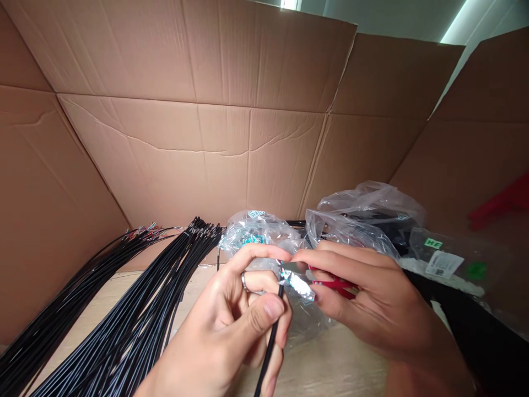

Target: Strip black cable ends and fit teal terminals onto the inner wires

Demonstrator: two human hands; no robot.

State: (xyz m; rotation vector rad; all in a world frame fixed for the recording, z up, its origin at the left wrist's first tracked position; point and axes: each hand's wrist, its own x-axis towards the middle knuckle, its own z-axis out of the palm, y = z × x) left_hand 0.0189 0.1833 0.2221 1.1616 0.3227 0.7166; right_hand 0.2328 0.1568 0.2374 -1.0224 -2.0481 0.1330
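Note:
A black cable (268, 353) runs up through my left hand (243, 320), closed around it with the thumb pressing near its end. A ring sits on one of that hand's fingers. At the cable's top end a crumpled piece of silvery foil (300, 285) sticks out to the right. My right hand (367, 298) is curled around red-handled scissors (341, 285), whose metal blade lies close above the foil. The right thumb tip touches the foil's outer end. Between the two index fingertips, small wire ends are too tiny to make out clearly.
Bundles of black cables (136, 314) lie at the left, some with stripped coloured wire ends. Clear plastic bags (264, 229) stand behind my hands, and a labelled bag (444, 263) lies at the right. Cardboard walls (206, 127) enclose the wooden table (330, 358). Something red (502, 201) hangs at the right.

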